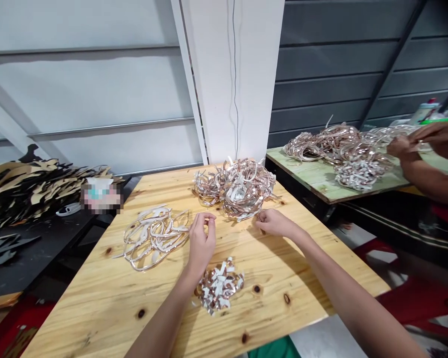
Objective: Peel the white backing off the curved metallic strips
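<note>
Near the wearer's body, two bare forearms enter from the lower edge of the view and converge over a knotty pine counter (97, 308). The left hand (200, 243) is raised on its wrist, its fingers (205, 221) bunched into a pinch; whether a fine strip lies between the tips cannot be told. The right hand (277, 223) lies flatter, palm down, with loosely curled fingers that appear empty, their tips just beside the lower right edge of a tangle of copper-and-white strips (239, 186), making this hand the nearer of the two to it. The tangle sits ahead of both hands toward the far corner of the counter, its long axis running crosswise. Below the left wrist lies a small pile of short cut pieces (218, 286); left of that hand lies a looser heap of pale looped strips (153, 238). Farther right, a co-worker's hands (421, 144) are raised over the edge of a green-stained board (313, 174) bearing a larger heap of similar strips (339, 149). Farther left, a black bench (41, 263) carries stacked black and tan cut-outs (26, 194) and a pixelated object (101, 196), with a white pillar (227, 74) behind the counter
</note>
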Demonstrator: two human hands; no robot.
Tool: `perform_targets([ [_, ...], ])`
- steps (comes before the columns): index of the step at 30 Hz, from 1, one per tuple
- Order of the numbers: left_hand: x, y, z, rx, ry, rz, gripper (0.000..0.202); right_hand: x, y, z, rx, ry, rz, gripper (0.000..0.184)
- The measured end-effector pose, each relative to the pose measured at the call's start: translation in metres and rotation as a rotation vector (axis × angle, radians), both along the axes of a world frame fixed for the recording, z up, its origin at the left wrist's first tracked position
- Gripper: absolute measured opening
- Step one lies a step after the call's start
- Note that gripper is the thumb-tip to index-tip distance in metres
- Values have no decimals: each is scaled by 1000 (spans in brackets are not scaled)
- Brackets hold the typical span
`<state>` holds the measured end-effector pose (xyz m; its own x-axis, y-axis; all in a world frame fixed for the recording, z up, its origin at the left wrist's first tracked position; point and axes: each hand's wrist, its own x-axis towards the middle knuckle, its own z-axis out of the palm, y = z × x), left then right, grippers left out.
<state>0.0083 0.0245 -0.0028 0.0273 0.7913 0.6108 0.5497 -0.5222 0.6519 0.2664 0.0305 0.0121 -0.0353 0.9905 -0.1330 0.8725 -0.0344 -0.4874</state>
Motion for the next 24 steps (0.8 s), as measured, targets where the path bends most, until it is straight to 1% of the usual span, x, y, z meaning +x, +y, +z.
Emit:
perform_targets([
  [2,1,0,0,6,11,-9,15,2,-1,1,-108,162,116,51],
  [3,1,-1,0,7,15,-12,15,6,-1,2,-153,244,148,53],
  [4,1,-1,0,6,20,-14,15,11,0,2,-163,291,148,53],
  [5,1,-1,0,5,25,-16,15,16,1,3,-129,290,114,48],
  [9,1,-1,-2,-2,40,-20,16,41,11,0,166,111,-171,28],
  [11,1,-1,-1,-1,41,-25,15,50,16,-5,242,20,-253,29],
  [13,2,-2,-1,-2,40,-30,15,55,19,-11,229,-5,-227,31],
  [16,3,-2,0,-11,33,-37,16,56,22,-18,173,30,-165,17],
  [20,2,-2,0,-15,18,-33,17,54,23,-21,165,55,-165,10],
  [24,2,-1,-1,-17,22,-28,16,53,23,-21,177,92,-190,9],
])
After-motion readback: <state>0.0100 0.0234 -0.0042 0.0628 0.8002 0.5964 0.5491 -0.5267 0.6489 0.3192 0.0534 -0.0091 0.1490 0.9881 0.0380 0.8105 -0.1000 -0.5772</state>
